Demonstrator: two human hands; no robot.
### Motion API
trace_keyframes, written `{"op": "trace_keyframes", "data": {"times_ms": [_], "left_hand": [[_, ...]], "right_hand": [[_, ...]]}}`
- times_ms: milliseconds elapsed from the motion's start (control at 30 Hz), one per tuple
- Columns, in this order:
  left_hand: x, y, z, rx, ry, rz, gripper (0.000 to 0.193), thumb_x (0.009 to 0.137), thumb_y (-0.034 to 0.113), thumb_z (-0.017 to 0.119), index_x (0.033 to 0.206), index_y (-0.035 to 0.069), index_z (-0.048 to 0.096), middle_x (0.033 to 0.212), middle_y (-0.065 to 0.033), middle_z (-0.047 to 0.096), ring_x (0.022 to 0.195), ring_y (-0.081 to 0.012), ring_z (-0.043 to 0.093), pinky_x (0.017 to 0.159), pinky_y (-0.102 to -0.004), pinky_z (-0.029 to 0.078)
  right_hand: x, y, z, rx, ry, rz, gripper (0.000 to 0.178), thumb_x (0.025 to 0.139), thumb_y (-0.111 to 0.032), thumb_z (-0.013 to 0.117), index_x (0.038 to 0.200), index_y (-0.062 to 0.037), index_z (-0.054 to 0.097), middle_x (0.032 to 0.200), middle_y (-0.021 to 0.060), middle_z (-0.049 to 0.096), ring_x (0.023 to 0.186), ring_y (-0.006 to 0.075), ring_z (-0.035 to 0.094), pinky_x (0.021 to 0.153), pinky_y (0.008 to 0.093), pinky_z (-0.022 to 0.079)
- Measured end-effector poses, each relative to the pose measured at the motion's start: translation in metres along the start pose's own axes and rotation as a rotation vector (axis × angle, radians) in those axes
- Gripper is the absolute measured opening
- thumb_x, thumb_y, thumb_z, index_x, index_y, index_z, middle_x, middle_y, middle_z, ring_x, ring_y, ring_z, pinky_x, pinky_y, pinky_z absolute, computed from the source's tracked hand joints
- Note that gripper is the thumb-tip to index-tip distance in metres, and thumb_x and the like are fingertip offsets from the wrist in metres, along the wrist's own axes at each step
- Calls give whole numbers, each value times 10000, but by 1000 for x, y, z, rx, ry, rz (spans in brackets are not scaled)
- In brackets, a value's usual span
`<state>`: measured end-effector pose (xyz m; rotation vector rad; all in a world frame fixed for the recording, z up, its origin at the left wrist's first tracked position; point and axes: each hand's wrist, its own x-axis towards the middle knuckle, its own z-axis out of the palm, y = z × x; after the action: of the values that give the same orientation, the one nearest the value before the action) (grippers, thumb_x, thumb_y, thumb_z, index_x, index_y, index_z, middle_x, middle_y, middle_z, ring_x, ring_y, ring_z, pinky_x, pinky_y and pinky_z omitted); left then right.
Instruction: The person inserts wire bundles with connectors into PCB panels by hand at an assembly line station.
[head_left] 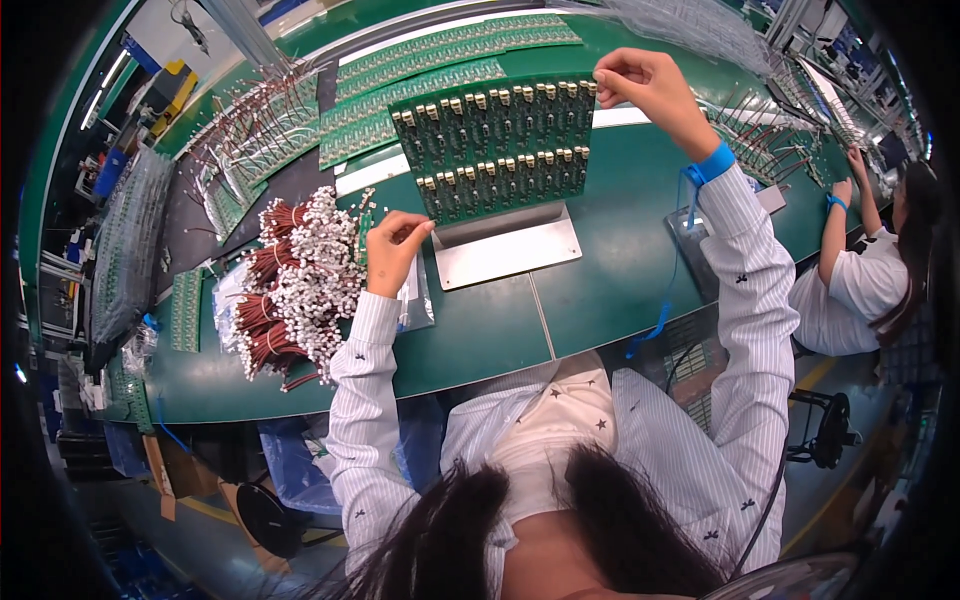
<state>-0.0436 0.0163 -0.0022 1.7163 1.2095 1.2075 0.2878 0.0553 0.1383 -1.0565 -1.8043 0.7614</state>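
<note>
A green circuit board panel [500,145], with two rows of pale connectors, is held up tilted in front of me. My right hand [645,88] is closed on its upper right corner in a pinch. At the lower left corner, the thumb and fingers of my left hand [393,248] are pinched together on the board's edge. Right below the panel a bent sheet-metal stand [510,250] rests on the green bench mat [480,335]; whether the board's lower edge touches it I cannot tell. A blue wrist strap [712,163] circles my right wrist.
Bundles of brown wires with white connectors [290,290] lie left of my left hand. More circuit panels [440,50] cover the back, some with wires attached [250,150]. Clear plastic trays [130,230] are stacked far left. A co-worker [860,260] sits at right.
</note>
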Motion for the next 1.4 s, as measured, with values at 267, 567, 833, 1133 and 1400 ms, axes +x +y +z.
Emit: {"op": "trace_keyframes", "data": {"times_ms": [267, 567, 833, 1133, 1400], "left_hand": [[-1, -10, -2, -16, 16, -20, 100, 690, 79, 628, 713, -16, 606, 667, -25, 537, 580, -58, 475, 517, -172, 363], [-2, -12, -4, -41, 17, -79, 101, 692, 76, 626, 721, -20, 610, 674, -14, 540, 597, -55, 481, 534, -171, 367], [-2, -1, -13, -38, -30, -69, 92, 724, 48, 585, 779, -19, 617, 703, -25, 548, 653, -59, 486, 579, -165, 368], [18, 95, -37, -34, 235, 305, 135, 758, 40, 559, 876, 3, 610, 759, -24, 547, 663, -59, 467, 574, -173, 358], [21, 111, -41, -61, 183, 404, 87, 715, -29, 578, 800, -26, 599, 745, -41, 542, 659, -77, 460, 565, -175, 344]], "right_hand": [[8, -2, 8, -62, 21, -49, 133, 768, -88, 524, 792, 37, 559, 640, 60, 565, 603, 109, 575, 578, 218, 491], [7, 2, 9, -66, 3, -54, 141, 771, -92, 520, 794, 43, 554, 639, 63, 561, 598, 110, 571, 574, 221, 490], [-2, -7, 8, -58, -2, -52, 144, 775, -89, 518, 798, 50, 546, 657, 63, 559, 600, 108, 570, 569, 218, 488], [-34, -26, 13, -124, 51, -55, 122, 767, -80, 530, 801, 36, 548, 679, 54, 566, 603, 107, 571, 556, 212, 488], [-50, -36, 17, -112, 77, -36, 105, 766, -60, 532, 807, 34, 551, 704, 51, 567, 607, 105, 565, 568, 200, 489]]}}
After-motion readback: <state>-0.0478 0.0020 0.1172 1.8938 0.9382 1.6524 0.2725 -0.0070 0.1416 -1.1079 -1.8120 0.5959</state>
